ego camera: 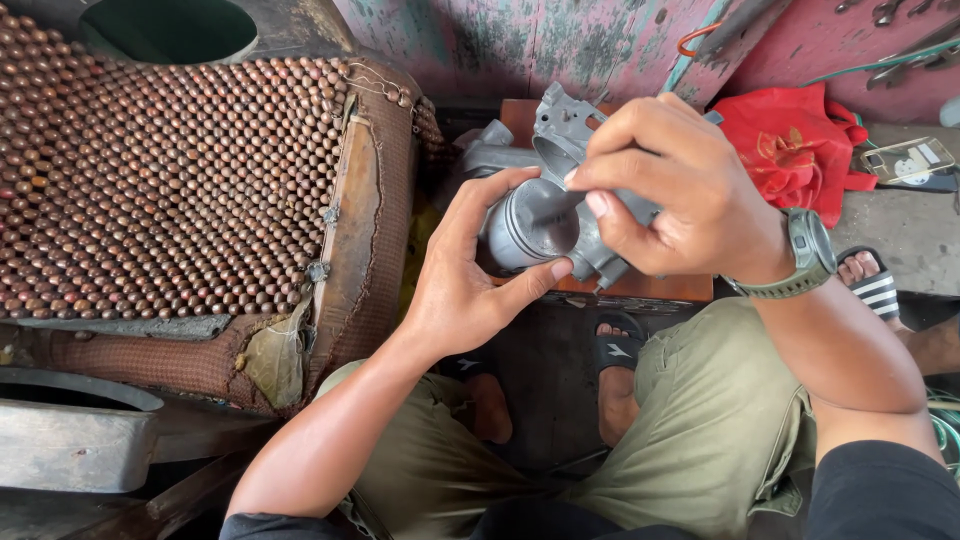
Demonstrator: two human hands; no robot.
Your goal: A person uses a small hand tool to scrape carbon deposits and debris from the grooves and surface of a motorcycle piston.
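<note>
I hold a grey metal engine part (pixel 540 215), a cast body with a round piston-like cylinder facing me, over a small wooden stool (pixel 660 288). My left hand (pixel 470 265) cups the cylinder from below and the left, thumb and fingers around its rim. My right hand (pixel 675 185), with a grey-green watch on the wrist, grips the casting from the right and pinches something small and dark at the cylinder's top edge; what it is I cannot tell.
A worn seat covered in brown wooden beads (pixel 170 180) fills the left. A red cloth bag (pixel 795 150) and a phone in a clear case (pixel 910 162) lie at right. Another person's sandalled foot (pixel 868 280) shows at right. My knees and sandalled feet are below.
</note>
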